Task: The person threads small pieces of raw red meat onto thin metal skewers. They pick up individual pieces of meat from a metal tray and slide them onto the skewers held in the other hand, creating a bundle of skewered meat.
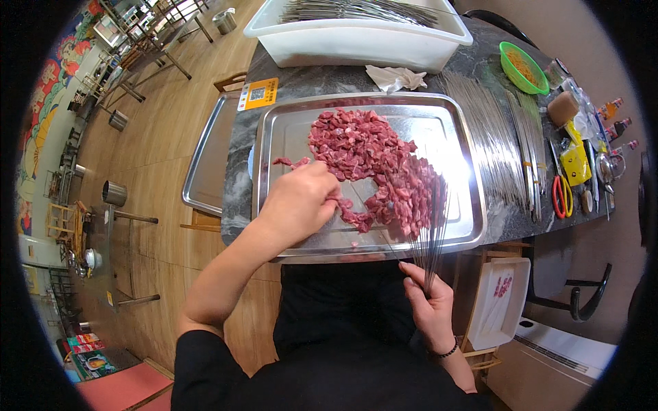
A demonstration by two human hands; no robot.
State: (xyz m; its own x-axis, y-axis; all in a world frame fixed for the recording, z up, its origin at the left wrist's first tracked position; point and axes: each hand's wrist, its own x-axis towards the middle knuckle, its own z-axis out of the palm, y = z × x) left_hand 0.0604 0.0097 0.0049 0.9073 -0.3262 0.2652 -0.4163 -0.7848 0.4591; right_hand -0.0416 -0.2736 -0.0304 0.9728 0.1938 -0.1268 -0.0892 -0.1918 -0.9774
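A heap of diced raw meat lies in a shallow metal tray before me. My left hand is over the tray's left part, closed, its fingertips pinching what looks like a piece of meat at the heap's edge; the fingers partly hide it. At the tray's near edge, my right hand grips a bundle of thin metal skewers, which fan out over the meat. One skewer stands apart from the bundle, between thumb and forefinger, slanting toward my left hand.
A white bin of skewers stands behind the tray, a crumpled tissue before it. Loose skewers, red-and-yellow scissors and a green bowl are at right. Lower right, a white container holds a few skewered pieces.
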